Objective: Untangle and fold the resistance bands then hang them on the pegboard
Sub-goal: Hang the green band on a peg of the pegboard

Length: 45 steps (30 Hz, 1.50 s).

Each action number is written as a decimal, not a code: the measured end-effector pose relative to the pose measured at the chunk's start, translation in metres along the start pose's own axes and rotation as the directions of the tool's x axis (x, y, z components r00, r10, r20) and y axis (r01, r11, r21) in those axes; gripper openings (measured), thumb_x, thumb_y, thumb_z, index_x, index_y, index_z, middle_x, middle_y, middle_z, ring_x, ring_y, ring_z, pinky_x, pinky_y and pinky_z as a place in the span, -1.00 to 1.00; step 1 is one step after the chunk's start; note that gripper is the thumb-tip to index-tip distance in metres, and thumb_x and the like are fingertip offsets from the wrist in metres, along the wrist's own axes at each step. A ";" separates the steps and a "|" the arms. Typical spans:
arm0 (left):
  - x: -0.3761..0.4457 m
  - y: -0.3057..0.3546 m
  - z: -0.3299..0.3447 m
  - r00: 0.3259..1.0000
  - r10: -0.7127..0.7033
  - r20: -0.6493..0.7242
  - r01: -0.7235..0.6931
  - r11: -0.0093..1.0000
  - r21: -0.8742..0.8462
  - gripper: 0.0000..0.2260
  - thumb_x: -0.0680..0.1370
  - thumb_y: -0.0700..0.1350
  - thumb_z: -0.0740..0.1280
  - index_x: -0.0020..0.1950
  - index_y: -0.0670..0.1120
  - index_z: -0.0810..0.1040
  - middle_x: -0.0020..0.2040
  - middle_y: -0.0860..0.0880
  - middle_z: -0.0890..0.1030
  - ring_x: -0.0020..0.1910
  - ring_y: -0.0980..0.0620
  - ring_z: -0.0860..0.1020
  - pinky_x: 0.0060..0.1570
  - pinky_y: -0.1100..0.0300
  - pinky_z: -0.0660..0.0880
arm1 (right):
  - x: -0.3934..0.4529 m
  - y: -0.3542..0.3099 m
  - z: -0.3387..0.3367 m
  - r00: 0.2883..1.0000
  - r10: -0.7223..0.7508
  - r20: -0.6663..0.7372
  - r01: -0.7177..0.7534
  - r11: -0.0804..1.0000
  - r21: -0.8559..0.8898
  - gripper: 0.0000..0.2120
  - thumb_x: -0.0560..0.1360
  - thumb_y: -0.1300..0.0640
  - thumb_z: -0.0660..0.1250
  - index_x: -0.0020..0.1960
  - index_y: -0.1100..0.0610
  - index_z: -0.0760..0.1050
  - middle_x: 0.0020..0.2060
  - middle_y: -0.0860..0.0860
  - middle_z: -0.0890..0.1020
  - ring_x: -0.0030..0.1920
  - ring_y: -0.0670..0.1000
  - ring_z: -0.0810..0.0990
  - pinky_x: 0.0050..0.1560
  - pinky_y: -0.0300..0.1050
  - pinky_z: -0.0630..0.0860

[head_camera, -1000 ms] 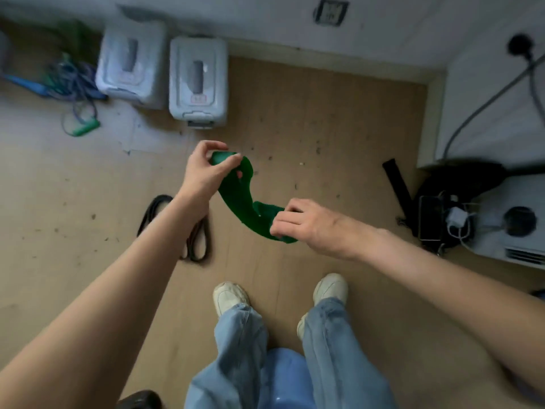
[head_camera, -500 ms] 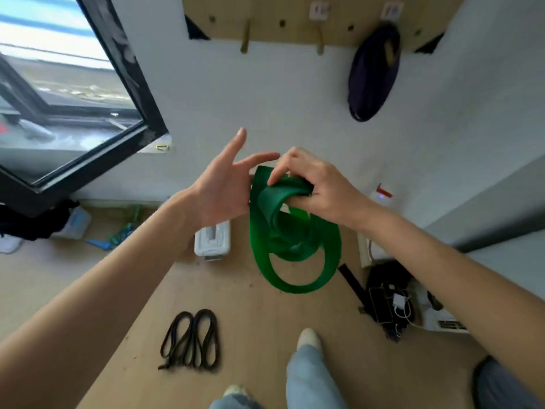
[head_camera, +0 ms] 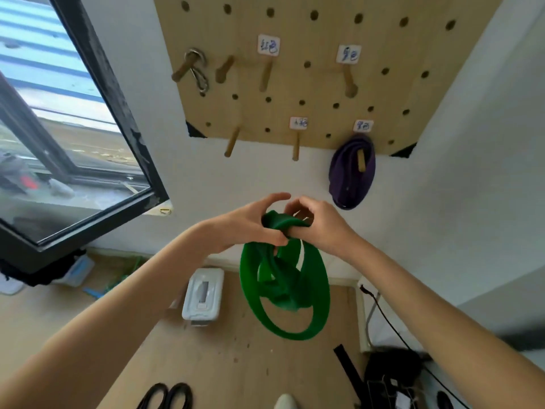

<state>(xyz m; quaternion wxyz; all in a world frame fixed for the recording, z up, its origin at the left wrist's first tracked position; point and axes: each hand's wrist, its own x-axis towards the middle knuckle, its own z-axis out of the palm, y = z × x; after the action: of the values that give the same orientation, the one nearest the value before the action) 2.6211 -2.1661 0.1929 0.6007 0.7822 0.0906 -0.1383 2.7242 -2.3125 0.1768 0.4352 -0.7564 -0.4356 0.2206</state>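
In the head view both hands meet in front of the wall below the pegboard (head_camera: 324,93): the left hand (head_camera: 250,225) and the right hand (head_camera: 321,224) each pinch the top of the green resistance band (head_camera: 283,287), whose coils hang tangled beneath them. The fingers hide how its top is folded. A purple band (head_camera: 351,175) hangs on a lower right peg, and black bands (head_camera: 168,397) on the floor are cut off by the bottom edge.

The top of the green band (head_camera: 284,278) is lying hidden between the left hand (head_camera: 250,224) and right hand (head_camera: 320,224); the black bands (head_camera: 168,397) and a shoe (head_camera: 284,402) are running off the bottom edge, and the pegboard (head_camera: 309,90) labels (handwritten) are staying too blurred to read
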 end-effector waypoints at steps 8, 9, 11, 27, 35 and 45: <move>0.028 0.010 -0.044 0.999 -0.006 -0.036 0.003 0.998 -0.065 -0.42 0.45 -0.29 0.37 0.34 0.13 0.27 -0.01 -0.21 0.58 -0.15 -0.04 0.61 -0.06 0.14 0.59 | 0.029 0.009 -0.007 1.000 -0.007 0.009 0.007 0.999 -0.049 -0.83 0.44 0.18 0.35 0.02 0.05 0.45 -0.15 -0.15 0.54 -0.08 -0.06 0.57 -0.03 -0.18 0.52; 0.032 0.007 -0.049 1.000 -0.006 -0.023 0.004 0.996 -0.086 -0.44 0.44 -0.29 0.37 0.34 0.11 0.29 0.02 -0.23 0.57 -0.11 -0.07 0.61 -0.03 0.12 0.59 | 0.035 0.008 -0.004 1.000 -0.003 -0.009 0.003 1.000 -0.007 -0.83 0.45 0.19 0.34 0.02 0.04 0.46 -0.14 -0.17 0.54 -0.08 -0.09 0.57 -0.02 -0.20 0.52; 0.033 0.002 -0.063 0.999 0.009 0.039 -0.005 0.993 -0.115 -0.45 0.40 -0.24 0.39 0.32 0.10 0.33 0.09 -0.26 0.55 -0.03 -0.16 0.58 0.01 0.08 0.57 | 0.045 0.007 -0.004 1.000 0.012 0.016 -0.014 0.996 0.084 -0.83 0.47 0.20 0.35 0.03 0.02 0.48 -0.12 -0.16 0.57 -0.04 -0.13 0.57 0.03 -0.24 0.52; 0.065 -0.020 -0.092 0.971 0.173 0.163 -0.095 0.911 -0.401 -0.44 0.30 0.11 0.50 0.21 -0.08 0.47 0.01 -0.09 0.61 -0.05 -0.06 0.62 -0.09 0.15 0.56 | 0.055 -0.009 -0.022 0.957 0.021 0.291 -0.197 0.782 0.591 -0.73 0.52 0.15 0.29 0.22 0.04 0.46 0.07 0.02 0.56 -0.08 -0.02 0.61 -0.07 -0.16 0.54; 0.070 -0.011 -0.094 0.971 0.219 0.094 -0.227 0.970 0.085 -0.95 0.41 -0.24 0.39 -0.19 -0.11 0.57 -0.23 -0.05 0.57 -0.20 0.04 0.56 -0.08 0.14 0.52 | 0.056 -0.018 -0.028 0.985 -0.029 0.172 -0.081 0.794 0.602 -0.74 0.57 0.25 0.14 0.14 0.11 0.55 -0.02 -0.10 0.61 -0.01 -0.15 0.58 0.02 -0.25 0.48; 0.065 0.015 -0.130 0.883 0.201 0.425 -0.140 0.975 -0.171 -0.53 0.29 0.00 0.51 0.06 -0.24 0.50 -0.07 -0.08 0.62 -0.02 -0.07 0.59 -0.04 0.17 0.54 | 0.075 -0.053 -0.038 0.759 -0.572 0.312 0.531 0.267 -0.804 -0.50 0.51 0.22 0.25 0.41 -0.02 0.30 -0.11 0.08 0.44 -0.15 0.00 0.34 -0.13 -0.12 0.39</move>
<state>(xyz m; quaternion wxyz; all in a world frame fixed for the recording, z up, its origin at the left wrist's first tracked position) 2.7013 -2.0460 0.2162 0.6672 0.6930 -0.1072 -0.2513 2.7657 -2.2530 0.2452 0.0560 -0.6713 -0.7095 -0.2071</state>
